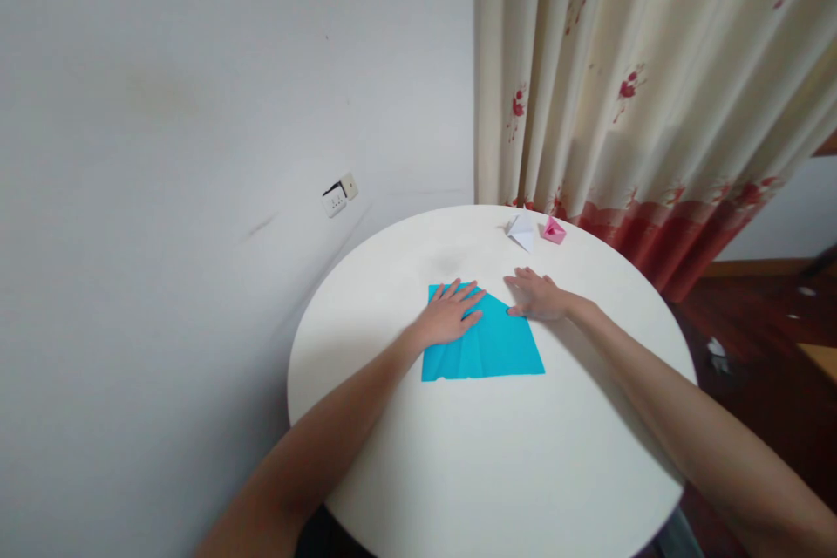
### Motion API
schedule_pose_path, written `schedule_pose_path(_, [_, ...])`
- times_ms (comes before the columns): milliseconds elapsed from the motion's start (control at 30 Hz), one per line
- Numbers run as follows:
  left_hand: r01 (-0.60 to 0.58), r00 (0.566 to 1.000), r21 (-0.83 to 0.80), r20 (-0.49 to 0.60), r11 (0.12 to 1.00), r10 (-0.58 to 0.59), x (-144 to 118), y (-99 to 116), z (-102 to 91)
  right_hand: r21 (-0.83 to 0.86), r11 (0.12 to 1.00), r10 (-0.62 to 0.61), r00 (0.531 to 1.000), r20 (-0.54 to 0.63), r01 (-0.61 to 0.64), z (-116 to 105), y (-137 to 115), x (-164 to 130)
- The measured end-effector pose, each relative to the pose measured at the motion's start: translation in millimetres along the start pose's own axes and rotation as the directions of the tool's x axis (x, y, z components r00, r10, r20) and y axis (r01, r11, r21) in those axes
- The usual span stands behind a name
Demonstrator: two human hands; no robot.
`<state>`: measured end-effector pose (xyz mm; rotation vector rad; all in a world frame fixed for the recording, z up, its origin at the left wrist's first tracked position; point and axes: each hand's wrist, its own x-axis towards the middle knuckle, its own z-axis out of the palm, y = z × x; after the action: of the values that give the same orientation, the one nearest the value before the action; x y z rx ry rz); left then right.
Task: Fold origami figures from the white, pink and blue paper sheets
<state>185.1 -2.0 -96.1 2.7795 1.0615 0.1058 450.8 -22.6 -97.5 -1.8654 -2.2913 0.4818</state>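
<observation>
Blue paper sheet (487,344): centre of frame, flat on round white table (497,462), creased, upper left part hidden under left hand (450,314), fingers spread flat. Right hand (537,295): open, palm down, touching the sheet's upper right edge. White folded paper (522,231) and pink folded paper (554,231): far table edge, shapes indistinct.

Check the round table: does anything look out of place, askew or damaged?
Nothing stands out. The blue paper lies flat under the left hand, creased, not torn; the right hand rests at its edge.
</observation>
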Motion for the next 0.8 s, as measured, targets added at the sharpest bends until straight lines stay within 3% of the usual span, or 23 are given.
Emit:
schedule_pose_path(100, [-0.006, 1.000, 0.005, 0.011, 1.000, 0.006, 0, -1, 0.6, -0.014, 0.999, 0.049, 0.999, 0.019, -0.049, -4, 10, -1])
schedule_pose_path(233, [-0.015, 1.000, 0.009, 0.003, 1.000, 0.015, -1, -1, 0.7, 0.001, 1.000, 0.011, 0.999, 0.038, -0.011, -5, 16, 1])
schedule_pose_path(333, [-0.011, 1.000, 0.008, 0.000, 1.000, 0.011, -1, 1, -0.8, 0.072, 0.997, 0.021, 0.994, -0.110, -0.013, -1, 7, 6])
schedule_pose_path(367, [-0.009, 1.000, 0.007, 0.001, 1.000, 0.009, -1, 1, -1.4, 0.103, 0.994, 0.067, 0.976, -0.208, -0.046, 1, 0, 7])
schedule_pose_path(433, [-0.008, 1.000, 0.011, -0.004, 1.000, 0.008, -1, 3, -2.4, 0.101, 0.994, 0.079, 0.952, -0.297, -0.051, 6, -18, 8])
schedule_pose_path(500, [-0.006, 1.000, 0.017, -0.013, 1.000, 0.006, 0, 4, -2.5, 0.032, 0.999, -0.015, 0.934, -0.358, 0.028, 13, -40, 6])
schedule_pose_path(567, [0.003, 1.000, 0.020, -0.021, 1.000, -0.002, 1, 4, -1.5, -0.049, 0.993, -0.115, 0.937, -0.330, 0.105, 21, -58, 2])
schedule_pose_path(633, [0.008, 1.000, 0.016, -0.027, 1.000, -0.008, 2, 4, -0.4, -0.079, 0.990, -0.137, 0.953, -0.270, 0.120, 29, -69, -3])
schedule_pose_path(800, [0.014, 0.999, 0.007, -0.030, 1.000, -0.014, 2, 4, -1.9, -0.111, 0.988, -0.126, 0.973, -0.192, 0.106, 33, -69, -8])
